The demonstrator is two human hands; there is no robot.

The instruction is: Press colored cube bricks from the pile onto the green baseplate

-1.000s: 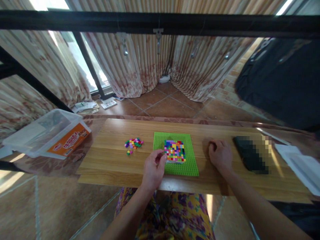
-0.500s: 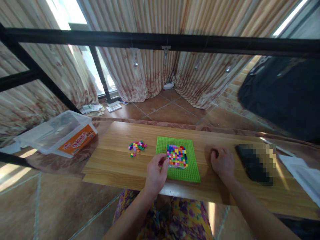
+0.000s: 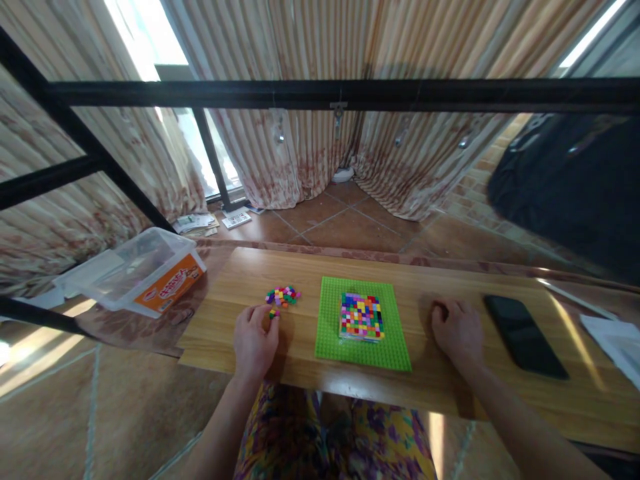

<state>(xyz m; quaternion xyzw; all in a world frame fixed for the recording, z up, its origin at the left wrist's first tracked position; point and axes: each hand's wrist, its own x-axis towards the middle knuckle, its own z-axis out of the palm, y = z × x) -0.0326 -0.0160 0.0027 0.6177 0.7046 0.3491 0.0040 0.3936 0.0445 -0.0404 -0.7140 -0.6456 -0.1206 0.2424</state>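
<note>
My left hand (image 3: 256,340) is at the left of the wooden table, thumb and forefinger apart beside a couple of small loose bricks (image 3: 274,313). Just beyond lies a pile of small coloured toy bricks (image 3: 284,295). A green baseplate (image 3: 333,333) lies in front of me. On it stands a square block of many-coloured bricks (image 3: 361,315), built up in layers. My right hand (image 3: 459,331) rests on the table right of the baseplate, fingers curled in, with nothing seen in them.
A black phone (image 3: 525,337) lies right of my right hand, with white paper (image 3: 613,340) farther right. Left of the wooden table (image 3: 220,333) stands a clear plastic box (image 3: 150,267) with an orange label. A black metal bar (image 3: 310,95) crosses the view before the curtains.
My left hand has moved left from the brick block to the loose bricks. My right hand stays resting on the table. The view has shifted slightly.
</note>
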